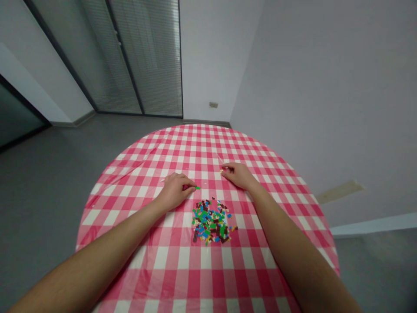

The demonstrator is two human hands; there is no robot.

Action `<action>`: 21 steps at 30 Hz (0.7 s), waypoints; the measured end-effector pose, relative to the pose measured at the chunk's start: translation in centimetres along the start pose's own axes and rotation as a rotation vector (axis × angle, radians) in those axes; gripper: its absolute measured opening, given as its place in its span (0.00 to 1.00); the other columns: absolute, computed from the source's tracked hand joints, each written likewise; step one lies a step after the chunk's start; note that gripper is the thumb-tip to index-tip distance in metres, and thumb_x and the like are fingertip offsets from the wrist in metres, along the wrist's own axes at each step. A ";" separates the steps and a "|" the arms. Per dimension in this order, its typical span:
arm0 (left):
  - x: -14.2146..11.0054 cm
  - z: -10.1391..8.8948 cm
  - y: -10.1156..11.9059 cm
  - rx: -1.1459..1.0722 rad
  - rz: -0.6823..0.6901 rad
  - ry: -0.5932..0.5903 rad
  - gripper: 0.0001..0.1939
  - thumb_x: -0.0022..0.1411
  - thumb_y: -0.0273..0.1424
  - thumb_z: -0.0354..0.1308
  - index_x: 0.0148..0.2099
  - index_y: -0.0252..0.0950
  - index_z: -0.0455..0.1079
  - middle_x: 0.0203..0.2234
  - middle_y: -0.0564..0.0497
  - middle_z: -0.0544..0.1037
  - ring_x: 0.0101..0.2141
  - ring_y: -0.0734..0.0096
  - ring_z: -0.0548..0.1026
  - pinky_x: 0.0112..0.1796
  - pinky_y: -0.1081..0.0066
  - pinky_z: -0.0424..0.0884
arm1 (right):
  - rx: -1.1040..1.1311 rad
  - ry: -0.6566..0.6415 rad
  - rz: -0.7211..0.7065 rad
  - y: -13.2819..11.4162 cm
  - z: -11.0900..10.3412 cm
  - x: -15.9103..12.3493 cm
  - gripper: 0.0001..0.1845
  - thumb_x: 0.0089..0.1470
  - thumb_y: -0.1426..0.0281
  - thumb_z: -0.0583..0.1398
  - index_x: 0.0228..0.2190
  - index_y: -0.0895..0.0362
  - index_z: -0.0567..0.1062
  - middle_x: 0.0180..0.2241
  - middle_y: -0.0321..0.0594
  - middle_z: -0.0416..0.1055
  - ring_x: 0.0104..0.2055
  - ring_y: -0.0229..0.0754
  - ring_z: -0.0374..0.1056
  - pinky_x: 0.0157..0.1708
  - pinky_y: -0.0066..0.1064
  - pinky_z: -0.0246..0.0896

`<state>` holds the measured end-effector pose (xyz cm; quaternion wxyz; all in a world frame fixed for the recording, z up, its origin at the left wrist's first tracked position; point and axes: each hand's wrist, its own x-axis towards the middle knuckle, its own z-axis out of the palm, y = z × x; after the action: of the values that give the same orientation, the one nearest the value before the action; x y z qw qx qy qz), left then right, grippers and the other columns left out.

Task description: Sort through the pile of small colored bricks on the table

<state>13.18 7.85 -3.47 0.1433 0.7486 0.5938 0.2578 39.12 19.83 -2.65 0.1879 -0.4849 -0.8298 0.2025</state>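
Note:
Between my forearms lies a loose pile of small toy building bricks (211, 221) in green, blue, brown, white and yellow. My left hand (177, 189), just beyond the pile's left side, pinches a small green brick (197, 188) between thumb and fingertips. Farther out and to the right, my right hand (237, 174) has its thumb and fingers closed on a tiny pale yellow brick (221, 171). Both hands rest low at the tabletop, apart from each other. The exact shape of either held brick is too small to make out.
A red-and-white checked cloth (208, 276) covers the round table. Beyond its far edge stand a white wall with a socket (213, 104) and a glass partition with blinds (146, 56). Another wall (325, 95) runs close along the right. Grey floor (55, 187) shows at the left.

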 end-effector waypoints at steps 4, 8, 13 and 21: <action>0.0 -0.1 0.0 0.000 0.006 -0.006 0.06 0.62 0.36 0.61 0.39 0.44 0.80 0.35 0.49 0.80 0.40 0.60 0.72 0.44 0.58 0.61 | 0.052 -0.025 0.018 -0.6 -1.0 -0.3 0.22 0.54 0.67 0.63 0.50 0.58 0.75 0.35 0.45 0.78 0.32 0.42 0.71 0.32 0.32 0.65; -0.1 -0.1 0.0 -0.020 0.020 -0.005 0.06 0.63 0.36 0.61 0.40 0.45 0.80 0.35 0.49 0.80 0.39 0.60 0.72 0.45 0.57 0.61 | 0.076 -0.252 -0.040 -3.0 -3.0 -1.4 0.08 0.53 0.71 0.62 0.37 0.58 0.79 0.32 0.43 0.78 0.31 0.40 0.71 0.30 0.30 0.63; -0.1 -0.1 -0.1 -0.007 0.019 -0.002 0.06 0.62 0.35 0.61 0.39 0.44 0.80 0.34 0.49 0.80 0.39 0.60 0.72 0.45 0.57 0.61 | 0.041 -0.533 -0.092 -6.8 -4.9 -3.6 0.07 0.49 0.76 0.62 0.32 0.57 0.80 0.30 0.39 0.79 0.31 0.39 0.72 0.29 0.27 0.61; -0.2 0.0 0.1 -0.010 0.013 0.002 0.06 0.63 0.34 0.61 0.40 0.44 0.80 0.36 0.49 0.79 0.41 0.59 0.71 0.46 0.57 0.60 | -0.028 -0.769 -0.174 -10.1 -3.2 -5.2 0.06 0.47 0.78 0.63 0.29 0.57 0.80 0.25 0.35 0.76 0.26 0.35 0.69 0.25 0.25 0.56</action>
<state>13.20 7.67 -3.44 0.1450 0.7515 0.5877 0.2625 35.82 11.20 4.66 -0.1267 -0.3042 -0.8802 0.3415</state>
